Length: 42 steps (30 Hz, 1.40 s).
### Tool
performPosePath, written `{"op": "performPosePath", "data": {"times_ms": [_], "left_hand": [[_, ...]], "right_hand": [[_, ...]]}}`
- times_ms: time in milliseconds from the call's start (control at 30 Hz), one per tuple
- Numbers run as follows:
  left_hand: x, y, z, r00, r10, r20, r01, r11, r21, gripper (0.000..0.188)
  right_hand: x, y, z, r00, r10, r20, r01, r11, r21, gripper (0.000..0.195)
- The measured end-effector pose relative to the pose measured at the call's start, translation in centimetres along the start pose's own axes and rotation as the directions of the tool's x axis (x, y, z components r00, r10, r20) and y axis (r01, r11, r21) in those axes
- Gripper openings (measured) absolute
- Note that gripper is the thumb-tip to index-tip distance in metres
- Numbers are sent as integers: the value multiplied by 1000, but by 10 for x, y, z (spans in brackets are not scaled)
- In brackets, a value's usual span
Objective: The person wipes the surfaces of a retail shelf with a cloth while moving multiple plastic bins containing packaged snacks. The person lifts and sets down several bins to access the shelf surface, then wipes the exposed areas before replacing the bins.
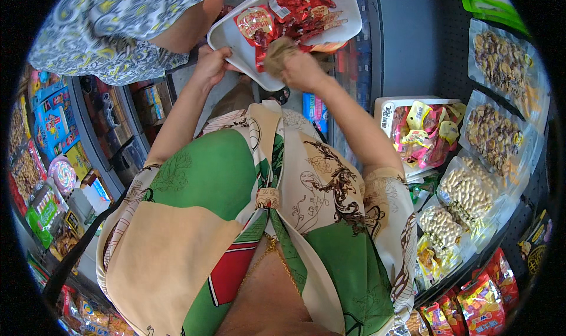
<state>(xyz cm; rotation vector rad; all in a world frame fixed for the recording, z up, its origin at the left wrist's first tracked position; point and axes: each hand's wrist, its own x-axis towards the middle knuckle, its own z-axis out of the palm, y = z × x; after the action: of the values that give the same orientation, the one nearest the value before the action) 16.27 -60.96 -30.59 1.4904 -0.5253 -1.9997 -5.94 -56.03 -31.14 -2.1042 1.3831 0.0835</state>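
My left hand (213, 65) grips the near left rim of a white plastic tray (239, 55) in front of me, thumb over the edge. Red vacuum-sealed snack packets (254, 24) lie in the tray, mostly towards its far and right side. In my right hand (303, 69) is a bunched brown cloth (279, 55), blurred, over the tray's near part. It hides some of the tray floor and a packet behind it. Whether the cloth touches the tray I cannot tell.
Another person in a patterned garment (128, 22) stands close at upper left, an arm (190, 24) beside the tray. Shelves (95, 110) of snacks line the left. At right are a white tray of pink packets (424, 132) and clear bags of nuts (468, 185).
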Motion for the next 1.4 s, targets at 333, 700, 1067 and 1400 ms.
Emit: {"op": "performPosePath", "data": {"times_ms": [333, 700, 1067, 1400], "left_hand": [[5, -1, -7, 995, 103, -13, -103, 994, 19, 39], [22, -14, -17, 995, -28, 95, 48, 976, -210, 27], [37, -9, -21, 977, -196, -82, 192, 980, -52, 26], [135, -77, -93, 937, -325, 125, 347, 904, -251, 38]], "right_hand": [[51, -40, 38, 964, 264, -37, -145, 636, 758, 24], [32, -41, -76, 976, 188, -107, 125, -91, 988, 33], [-7, -44, -62, 999, -52, -7, 44, 765, 643, 37], [-124, 91, -205, 709, 627, -323, -227, 637, 737, 37]]}}
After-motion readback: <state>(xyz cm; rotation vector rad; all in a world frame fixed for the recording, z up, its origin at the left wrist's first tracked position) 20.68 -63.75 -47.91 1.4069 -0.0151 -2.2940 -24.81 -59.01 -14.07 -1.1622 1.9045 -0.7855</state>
